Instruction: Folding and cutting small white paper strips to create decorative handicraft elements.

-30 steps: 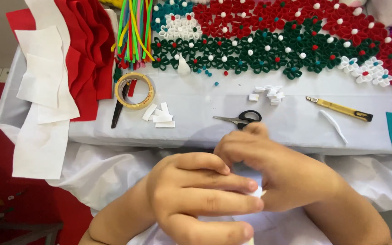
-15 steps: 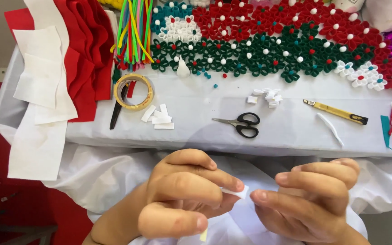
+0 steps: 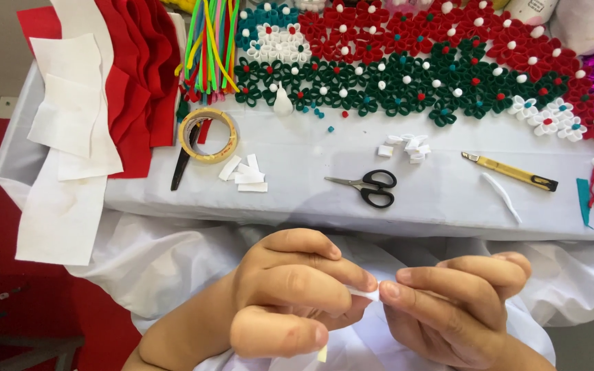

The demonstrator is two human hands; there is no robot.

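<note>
Here the left hand (image 3: pixel 290 295) and right hand (image 3: pixel 455 309) meet low in the head view, in front of the table's edge, each pinching one end of a small white strip (image 3: pixel 368 294) between thumb and forefinger. Only a short span of the strip shows in the gap between the fingertips; its long axis runs roughly left to right, level with the near table edge, and its ends are hidden inside the pinches. A second white sliver (image 3: pixel 322 354) pokes downward from under the left hand's curled fingers; whether it is part of the same strip cannot be told. The two-handed pinch appears meant to keep so small a piece taut and under control close to the body. Beyond the hands, the table (image 3: pixel 311 148), draped in white cloth, keeps tools within reach: black scissors (image 3: pixel 367 187) with blades pointing left, a yellow knife (image 3: pixel 510 172) lying aslant, a tape roll (image 3: pixel 207 135), and two heaps of cut white bits (image 3: pixel 243 173) (image 3: pixel 407 145). Farther back lie red and white felt (image 3: pixel 104 103), coloured sticks (image 3: pixel 209 42), and a mat of red, green and white flowers (image 3: pixel 421 69).
</note>
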